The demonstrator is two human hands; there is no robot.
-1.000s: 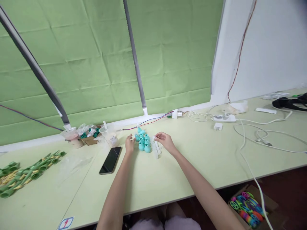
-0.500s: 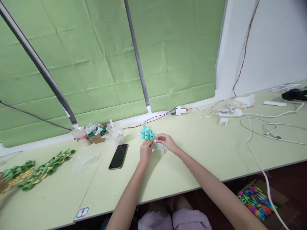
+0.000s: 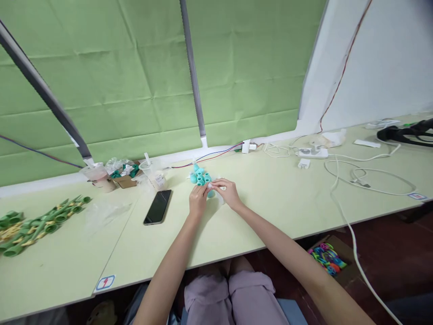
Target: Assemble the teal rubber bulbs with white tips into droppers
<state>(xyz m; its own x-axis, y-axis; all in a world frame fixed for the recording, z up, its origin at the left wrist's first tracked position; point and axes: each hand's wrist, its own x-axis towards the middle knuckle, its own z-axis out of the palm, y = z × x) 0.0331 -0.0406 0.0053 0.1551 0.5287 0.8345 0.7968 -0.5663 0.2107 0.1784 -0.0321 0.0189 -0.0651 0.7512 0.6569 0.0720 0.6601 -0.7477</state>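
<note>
My left hand and my right hand meet above the table, fingertips pinched together on a small white piece. It is too small and too covered by fingers for me to name its kind. Just behind and under the fingers stands a cluster of turquoise plastic bottle-shaped pieces, several with round open mouths. A clear, whitish plastic piece lies partly hidden below my right hand.
A black phone lies left of my hands. Lidded drink cups and a small carton stand by the wall. Green plastic parts lie far left. White cables and a power strip spread rightward. Below is a box of colourful pieces.
The camera view has turned a little, so everything sits further left and higher. Both hands keep pinching the small white piece in about the same spot by the turquoise cluster.
</note>
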